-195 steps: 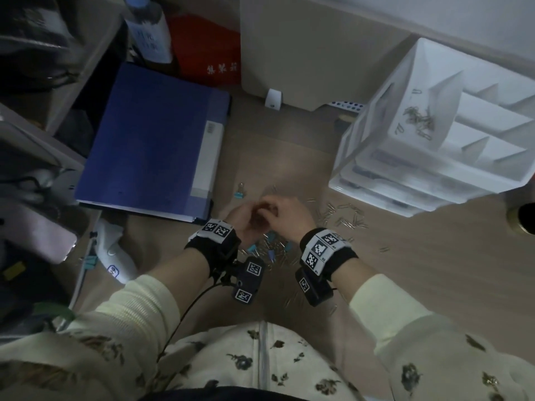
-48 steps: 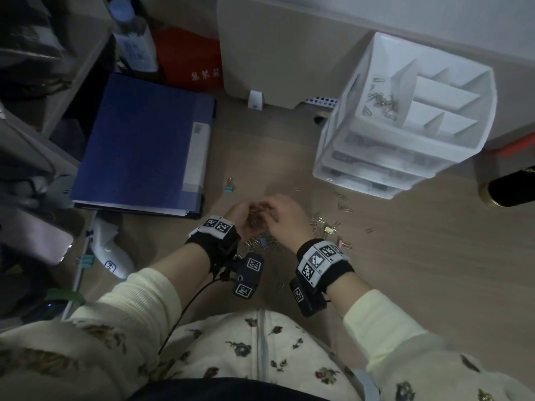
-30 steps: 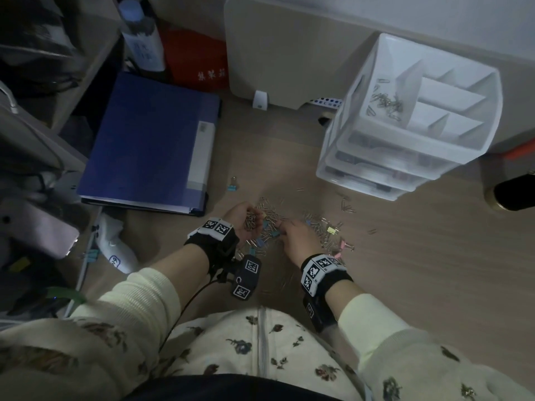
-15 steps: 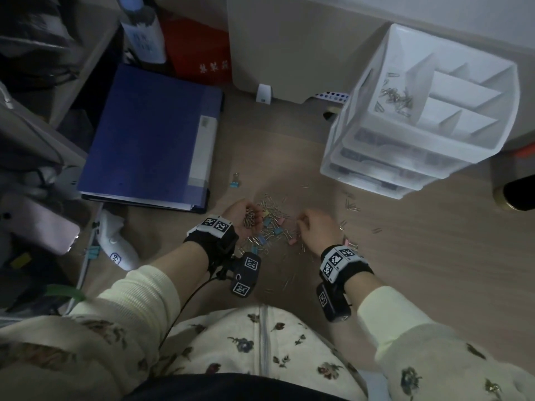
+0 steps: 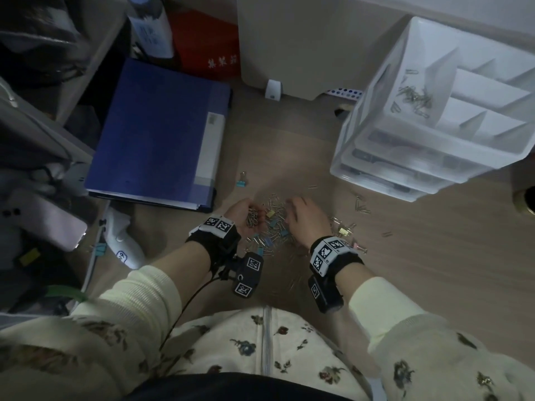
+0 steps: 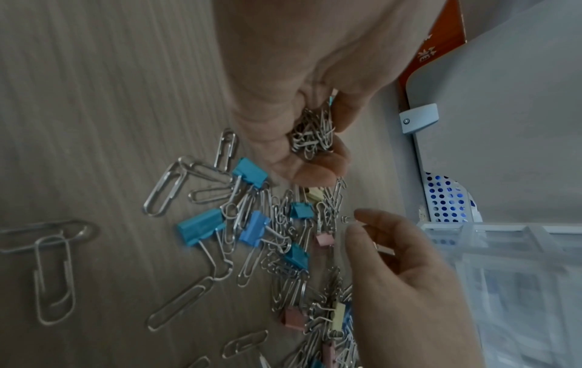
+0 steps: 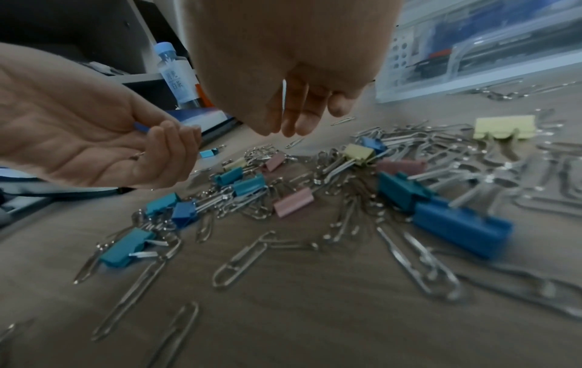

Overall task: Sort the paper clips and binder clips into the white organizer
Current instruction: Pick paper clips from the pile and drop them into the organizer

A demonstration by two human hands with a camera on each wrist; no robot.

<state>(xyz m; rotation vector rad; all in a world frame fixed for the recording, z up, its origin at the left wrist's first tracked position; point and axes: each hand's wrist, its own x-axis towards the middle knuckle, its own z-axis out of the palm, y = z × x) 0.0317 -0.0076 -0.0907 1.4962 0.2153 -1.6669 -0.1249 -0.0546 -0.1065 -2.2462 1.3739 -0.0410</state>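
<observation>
A mixed pile of silver paper clips and blue, pink and yellow binder clips (image 5: pixel 275 233) (image 6: pixel 283 236) (image 7: pixel 315 189) lies on the wooden floor. My left hand (image 5: pixel 243 215) (image 6: pixel 315 149) (image 7: pixel 126 149) is palm up at the pile's left edge, fingers curled round a bunch of paper clips (image 6: pixel 313 134). My right hand (image 5: pixel 301 215) (image 6: pixel 359 224) (image 7: pixel 299 117) hovers over the pile just beside it, thumb and forefinger pinching what looks like one small paper clip. The white organizer (image 5: pixel 362 125) stands at the far right; one top compartment holds paper clips (image 5: pixel 414 96).
A blue binder (image 5: pixel 156 131) lies at the left, with a water bottle (image 5: pixel 150 30) and red box (image 5: pixel 208 50) behind it. A lone teal binder clip (image 5: pixel 241 180) sits near the binder. Stray paper clips (image 5: pixel 362 206) lie by the organizer's drawers. A white device (image 5: pixel 124 244) lies at left.
My right hand has moved left from the pile's right side towards my left hand. The left hand stays cupped round its bunch of paper clips.
</observation>
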